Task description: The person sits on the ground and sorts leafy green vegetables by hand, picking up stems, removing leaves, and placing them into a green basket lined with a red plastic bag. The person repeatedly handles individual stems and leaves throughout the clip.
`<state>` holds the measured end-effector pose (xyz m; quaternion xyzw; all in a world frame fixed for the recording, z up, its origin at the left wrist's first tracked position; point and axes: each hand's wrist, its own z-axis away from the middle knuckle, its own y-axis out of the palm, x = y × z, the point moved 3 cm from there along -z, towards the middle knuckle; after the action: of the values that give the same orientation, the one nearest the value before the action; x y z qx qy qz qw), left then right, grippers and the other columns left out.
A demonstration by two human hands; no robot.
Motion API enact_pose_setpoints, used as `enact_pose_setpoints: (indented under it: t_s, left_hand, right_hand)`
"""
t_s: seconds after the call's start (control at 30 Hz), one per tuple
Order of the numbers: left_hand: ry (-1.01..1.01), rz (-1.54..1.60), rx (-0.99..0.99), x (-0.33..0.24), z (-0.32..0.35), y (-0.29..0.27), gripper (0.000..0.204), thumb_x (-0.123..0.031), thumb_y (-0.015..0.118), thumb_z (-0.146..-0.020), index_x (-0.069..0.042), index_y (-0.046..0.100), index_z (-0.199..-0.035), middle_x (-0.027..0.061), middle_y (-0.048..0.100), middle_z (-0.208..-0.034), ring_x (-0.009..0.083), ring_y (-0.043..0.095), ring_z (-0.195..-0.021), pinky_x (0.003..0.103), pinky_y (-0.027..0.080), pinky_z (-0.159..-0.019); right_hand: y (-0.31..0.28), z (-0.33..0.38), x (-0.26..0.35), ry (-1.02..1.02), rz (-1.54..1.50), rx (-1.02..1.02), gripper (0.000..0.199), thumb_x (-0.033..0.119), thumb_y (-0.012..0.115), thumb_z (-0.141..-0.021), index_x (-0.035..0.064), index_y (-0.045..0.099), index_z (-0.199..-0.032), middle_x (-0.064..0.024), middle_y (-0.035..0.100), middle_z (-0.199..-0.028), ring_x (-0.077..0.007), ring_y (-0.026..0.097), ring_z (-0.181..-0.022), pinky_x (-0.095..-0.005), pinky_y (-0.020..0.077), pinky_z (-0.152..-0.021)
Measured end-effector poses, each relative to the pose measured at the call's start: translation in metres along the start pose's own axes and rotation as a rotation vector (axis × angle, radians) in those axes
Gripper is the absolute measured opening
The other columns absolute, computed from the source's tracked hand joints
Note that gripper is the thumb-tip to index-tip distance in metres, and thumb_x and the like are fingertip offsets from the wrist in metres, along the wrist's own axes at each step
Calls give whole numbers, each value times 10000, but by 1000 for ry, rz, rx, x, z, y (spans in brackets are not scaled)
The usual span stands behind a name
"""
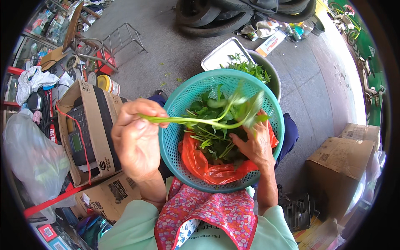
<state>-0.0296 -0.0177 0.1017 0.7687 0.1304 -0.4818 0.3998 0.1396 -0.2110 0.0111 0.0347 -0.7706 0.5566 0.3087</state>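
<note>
Head view: we hold left hand (135,139) raised beside teal basket (221,129), fingers pinched on leafy green stem (196,120) lying level across basket. Right hand (254,146) inside basket, fingers curled into greens pile (214,141) on orange plastic bag (208,166); grip there partly hidden. Risk, as we judge it: thin stem snapping or slipping from pinch, leaves dropping onto floor (166,54); basket on lap tipping under right-hand pressure. Left wrist bent inward, right forearm angled forward.

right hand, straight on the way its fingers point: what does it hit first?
The right hand points up-left into the teal basket, fingers already among the leafy greens. Going on, it would likely meet more greens, then the stem the left hand holds; depth is unclear.
</note>
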Motion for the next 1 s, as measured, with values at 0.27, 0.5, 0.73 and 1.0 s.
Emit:
enact_pose_setpoints:
  t_s: [0.27, 0.5, 0.73, 1.0]
  left_hand:
    - [-200, -29, 9, 44, 4, 10, 154, -22, 499, -930, 31, 609, -1024, 111, 660, -944, 142, 593, -844, 287, 459, -790]
    - [-232, -44, 89, 48, 17, 16, 169, -29, 533, -943, 36, 624, -1069, 110, 674, -983, 143, 642, -844, 296, 517, -783]
    - [98, -188, 223, 17, 19, 29, 153, -36, 611, -869, 70, 640, -976, 160, 649, -871, 221, 627, -751, 331, 511, -688]
    - [610, -1005, 435, -17, 34, 62, 157, -97, 731, -787, 16, 661, -870, 65, 612, -695, 211, 576, -566, 346, 415, -547]
  right_hand:
    - [-74, 2, 24, 128, -321, -658, 207, -22, 657, -846, -48, 686, -1048, -131, 713, -906, -268, 679, -900, -418, 528, -904]
    - [-91, 22, 43, 212, -430, -1192, 315, 111, 547, -961, -111, 590, -1180, -215, 678, -979, -214, 646, -724, -264, 523, -637]
    - [-109, 41, 55, 216, -292, -1465, 352, 91, 419, -921, -96, 589, -1165, -223, 655, -906, -180, 535, -582, -258, 421, -522]
    - [-73, -6, 108, -375, -270, -349, 334, 54, 771, -641, -30, 703, -956, -119, 690, -829, -166, 646, -562, -287, 516, -466]
